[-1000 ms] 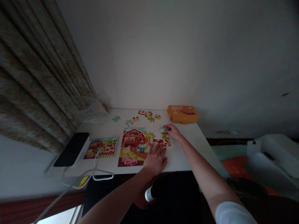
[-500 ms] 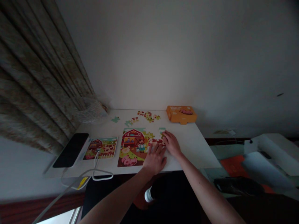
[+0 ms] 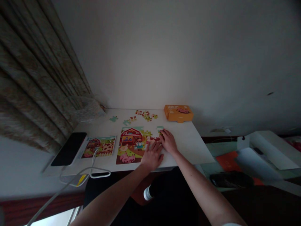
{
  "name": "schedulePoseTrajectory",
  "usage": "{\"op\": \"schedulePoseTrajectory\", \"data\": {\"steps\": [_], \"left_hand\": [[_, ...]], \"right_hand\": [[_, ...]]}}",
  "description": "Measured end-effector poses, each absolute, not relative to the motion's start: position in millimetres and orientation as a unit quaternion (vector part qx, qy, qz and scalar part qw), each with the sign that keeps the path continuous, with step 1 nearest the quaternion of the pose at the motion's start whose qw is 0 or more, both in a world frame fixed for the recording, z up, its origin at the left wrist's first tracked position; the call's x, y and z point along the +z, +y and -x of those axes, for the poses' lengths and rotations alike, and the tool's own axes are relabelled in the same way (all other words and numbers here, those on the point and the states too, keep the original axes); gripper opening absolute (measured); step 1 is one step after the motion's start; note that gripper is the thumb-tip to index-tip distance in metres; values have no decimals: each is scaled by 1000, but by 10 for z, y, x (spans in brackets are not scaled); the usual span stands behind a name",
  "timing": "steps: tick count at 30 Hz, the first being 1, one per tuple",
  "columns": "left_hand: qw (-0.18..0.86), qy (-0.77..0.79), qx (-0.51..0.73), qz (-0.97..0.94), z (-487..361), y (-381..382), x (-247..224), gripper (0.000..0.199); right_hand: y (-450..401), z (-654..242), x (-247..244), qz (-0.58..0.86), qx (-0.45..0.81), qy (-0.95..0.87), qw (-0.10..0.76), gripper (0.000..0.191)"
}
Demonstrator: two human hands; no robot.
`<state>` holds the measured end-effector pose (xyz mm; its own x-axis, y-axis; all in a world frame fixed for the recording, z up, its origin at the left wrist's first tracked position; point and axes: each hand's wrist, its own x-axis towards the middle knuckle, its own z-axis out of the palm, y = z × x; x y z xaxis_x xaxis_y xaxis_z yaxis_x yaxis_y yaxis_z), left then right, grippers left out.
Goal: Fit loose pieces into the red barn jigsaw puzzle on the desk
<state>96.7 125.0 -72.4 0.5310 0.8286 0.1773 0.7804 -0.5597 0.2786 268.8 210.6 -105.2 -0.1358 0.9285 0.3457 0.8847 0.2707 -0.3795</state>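
Note:
A farm jigsaw puzzle (image 3: 128, 147) with a red barn, pigs and a farmer lies partly assembled on the white table. My left hand (image 3: 152, 156) rests flat over its lower right part, fingers stretched out, covering the pieces beneath. At the puzzle's right edge my right hand (image 3: 168, 141) has its fingers bent together on a puzzle piece (image 3: 160, 128) with a pale green top. The fingers hide part of that piece. A gap shows in the puzzle's top right area. Several loose pieces (image 3: 147, 116) lie behind it, and a pale green piece (image 3: 113, 119) sits farther left.
An orange puzzle box (image 3: 178, 113) stands at the back right of the table (image 3: 188, 141). On the left are a picture card (image 3: 103, 146), a black phone (image 3: 69, 149), a white cable (image 3: 100, 174) and a clear plastic bag (image 3: 88, 111). A wall closes off the back.
The view has shifted slightly, so everything sits a little farther left and higher. Both hands stay at nearly the same places on the puzzle.

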Motion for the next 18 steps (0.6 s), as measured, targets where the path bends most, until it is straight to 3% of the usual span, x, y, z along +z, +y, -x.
{"op": "schedulePoseTrajectory", "data": {"steps": [5,8,11,13,15,17,18], "left_hand": [[98,434,188,-875,-896,1271,-632,36],[175,415,226,-864,-909,1200,-532,30],[370,436,264,-777,-1094,913,-477,28],[585,459,257,-618,-1328,594,-504,30],[803,356,185,-442,-1617,229,-596,42],[906,217,142,-335,-1917,-112,-742,57],[926,169,121,-316,-2057,-255,-824,53]], "right_hand": [[2124,-2705,-1067,653,32,-701,284,47],[2174,-2709,-1100,659,33,-692,293,42],[2224,-2712,-1129,655,37,-688,310,40],[2248,-2720,-1133,656,42,-680,324,40],[2270,-2742,-1120,661,42,-674,327,40],[2295,-2789,-1090,663,41,-680,311,37],[2312,-2821,-1071,659,42,-689,298,35]]}}
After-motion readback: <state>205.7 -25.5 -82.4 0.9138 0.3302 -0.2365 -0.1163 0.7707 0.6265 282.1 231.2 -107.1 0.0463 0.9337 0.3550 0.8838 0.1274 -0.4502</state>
